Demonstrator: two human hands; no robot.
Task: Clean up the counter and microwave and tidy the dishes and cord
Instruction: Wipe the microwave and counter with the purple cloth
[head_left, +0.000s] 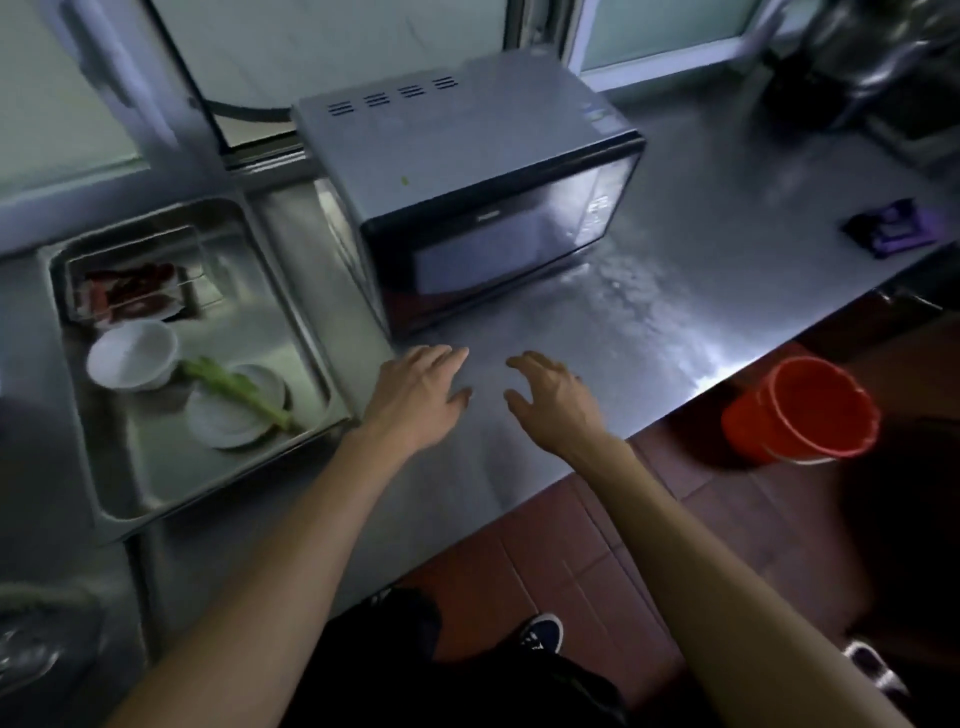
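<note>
Two bare forearms reaching forward over brushed steel worktop (649, 218). Left hand (415, 395) flat, fingers straight and together, grip open, holding nothing, low over the metal just before the microwave; cannot tell whether touching. Right hand (550, 397) beside it, fingers spread and slightly bent, grip likewise open and empty.

Boxy microwave (467, 197) standing on the worktop just beyond the fingertips: matte grey casing with four vent slots at the back, glossy black door shut and facing the hands. Dark cord (244, 111) curving away behind its left rear corner.

Left of it, rectangular stainless sink (306, 332) with rounded corners, holding: clear plastic tray (130, 291) with red contents, blurred; round white bowl (132, 356); white plates (234, 410) with a green vegetable stalk (236, 392) lying across them.

Far right, small dark purple packet (893, 234) near the worktop's edge. Below, red plastic bucket (802, 410) on reddish tiled floor (561, 525).
</note>
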